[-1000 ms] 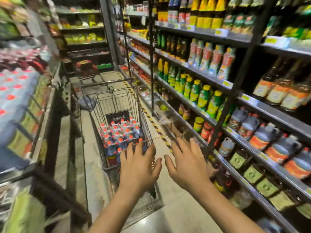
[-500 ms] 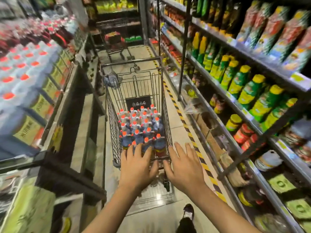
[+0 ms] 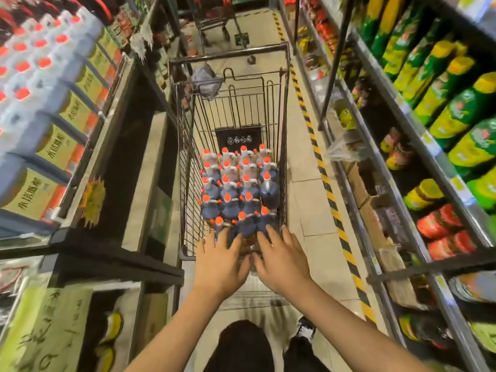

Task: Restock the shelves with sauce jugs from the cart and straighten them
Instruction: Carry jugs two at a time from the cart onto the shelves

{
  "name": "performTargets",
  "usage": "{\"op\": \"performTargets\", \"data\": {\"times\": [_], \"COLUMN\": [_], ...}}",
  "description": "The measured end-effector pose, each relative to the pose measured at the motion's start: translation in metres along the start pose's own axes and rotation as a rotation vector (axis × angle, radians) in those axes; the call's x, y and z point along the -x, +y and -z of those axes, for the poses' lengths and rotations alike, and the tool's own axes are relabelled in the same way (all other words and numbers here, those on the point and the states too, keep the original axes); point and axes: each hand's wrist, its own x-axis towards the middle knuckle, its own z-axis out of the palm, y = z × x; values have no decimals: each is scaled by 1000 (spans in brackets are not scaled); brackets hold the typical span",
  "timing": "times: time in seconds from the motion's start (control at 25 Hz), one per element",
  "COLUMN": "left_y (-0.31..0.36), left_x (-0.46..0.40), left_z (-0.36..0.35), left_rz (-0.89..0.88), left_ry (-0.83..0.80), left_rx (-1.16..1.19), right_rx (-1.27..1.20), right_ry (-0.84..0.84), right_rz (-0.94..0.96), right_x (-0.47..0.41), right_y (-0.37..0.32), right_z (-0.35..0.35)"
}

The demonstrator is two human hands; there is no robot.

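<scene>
2 hands hover over the near end of the cart (image 3: 284,108), side by side, palms down, and neither has hold of anything. Left hand (image 3: 220,260) has its fingers spread and nearly straight, tips just over the nearest orange caps; right hand (image 3: 281,257) is the same, fingers fanned, reaching toward the near right corner of the basket. The sauce jugs (image 3: 237,189) stand packed upright in the basket in about 4 columns, dark bodies, orange caps, filling the near half and touching one another.

My read: this is the reach for a first jug, and the task is barely begun. Packed this tight, there's little room for fingers between bodies, so going for the handle or neck of a jug in the nearest row looks wise, lifting straight up before swinging aside. A full jug will likely be heavy, so 1 hand on the handle and 1 under the base seems safer.

Right-hand shelves (image 3: 402,146) hold green bottles with yellow caps (image 3: 456,114) and red-lidded jars (image 3: 440,224). Left-hand shelves (image 3: 112,103) carry white jugs with red caps (image 3: 32,65). A yellow-and-black floor stripe (image 3: 324,183) runs beside the cart, and the aisle is narrow: the cart's wire rim and the shelf edges are what a swinging jug could clip
</scene>
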Motion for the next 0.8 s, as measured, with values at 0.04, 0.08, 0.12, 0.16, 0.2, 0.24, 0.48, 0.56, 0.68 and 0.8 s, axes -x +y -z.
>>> {"op": "performTargets", "data": {"times": [0.04, 0.08, 0.12, 0.16, 0.2, 0.24, 0.48, 0.56, 0.68, 0.8], "left_y": [-4, -10, -17, -26, -36, -46, -115, -134, -154, -166], "left_x": [-6, -13, -22, -32, -41, -52, -118, -136, -154, -167], "left_z": [-5, -11, -20, -29, -39, -50, -132, -160, -195, -214], "left_rz": [6, 10, 17, 23, 28, 37, 94, 122, 128, 139], "left_ry": [-14, -33, -64, -98, -123, -149, -337, -379, -435, -418], "left_rx": [1, 2, 10, 21, 30, 39, 146, 228, 336, 632], "right_rx": [-9, -19, -27, -32, -35, -43, -97, -149, -215, -340], "right_ry": [-21, -51, -87, -114, -130, -143, -241, -234, -206, -154], "right_rz": [-1, -5, -14, -28, -44, -63, -147, -193, -242, -335], "right_x": [-9, -18, -30, -42, -55, -69, -154, -178, -202, -210], "right_y": [1, 2, 2, 4, 7, 10, 38, 48, 57, 56], "right_z": [-3, -7, -11, -18, -24, -33, -90, -111, -135, -144]}}
